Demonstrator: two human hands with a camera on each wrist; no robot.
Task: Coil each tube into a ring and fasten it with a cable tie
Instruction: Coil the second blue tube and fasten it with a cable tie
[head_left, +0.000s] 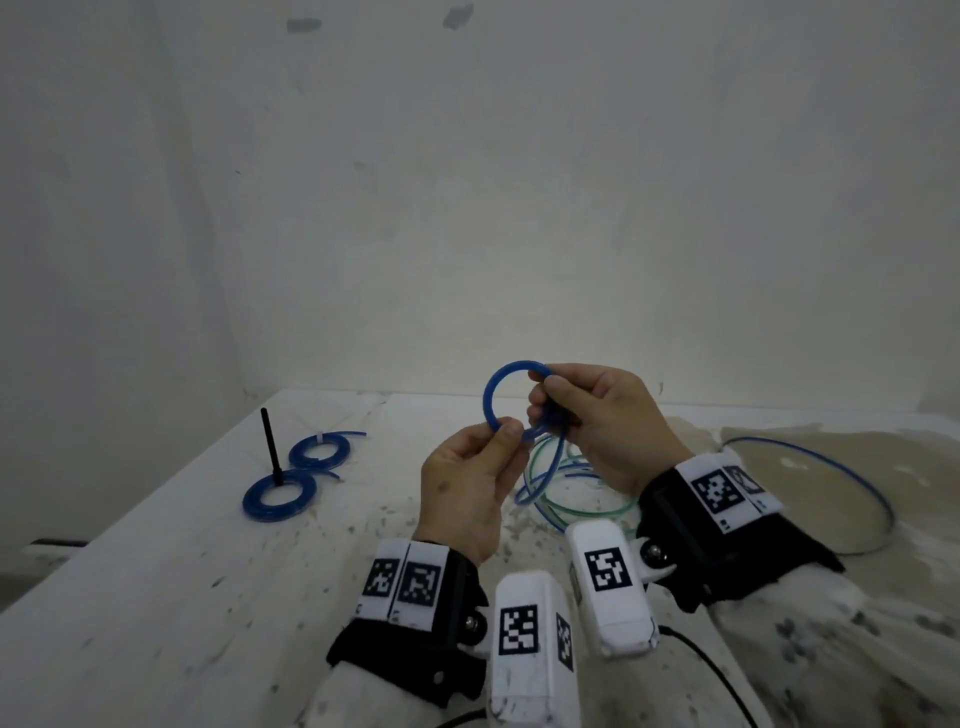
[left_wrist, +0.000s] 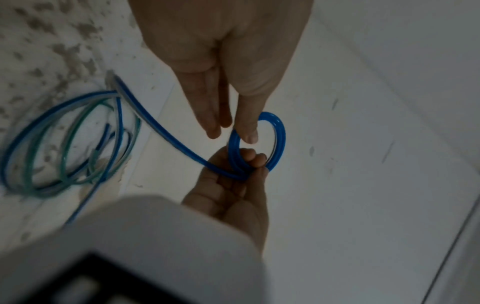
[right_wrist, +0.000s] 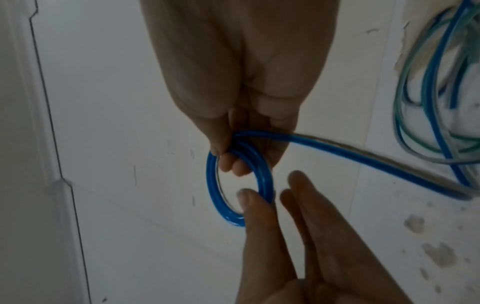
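A blue tube is wound into a small ring (head_left: 488, 395) held above the table. My left hand (head_left: 506, 431) pinches the ring's lower left side between thumb and fingers; the other fingers (right_wrist: 298, 185) lie straight. My right hand (head_left: 545, 410) grips the ring's right side where the turns overlap, fingers curled round them (right_wrist: 233, 156). In the left wrist view the ring (left_wrist: 279, 131) shows about two turns. The tube's loose tail (left_wrist: 168, 133) runs down to the table.
Loose blue and green tubes (head_left: 550, 493) lie tangled under my hands. At the left, one blue coil (head_left: 279, 496) sits round an upright black peg (head_left: 271, 447), and a coil with a white tie (head_left: 319, 451) lies behind it. A long blue tube (head_left: 831, 467) arcs at the right.
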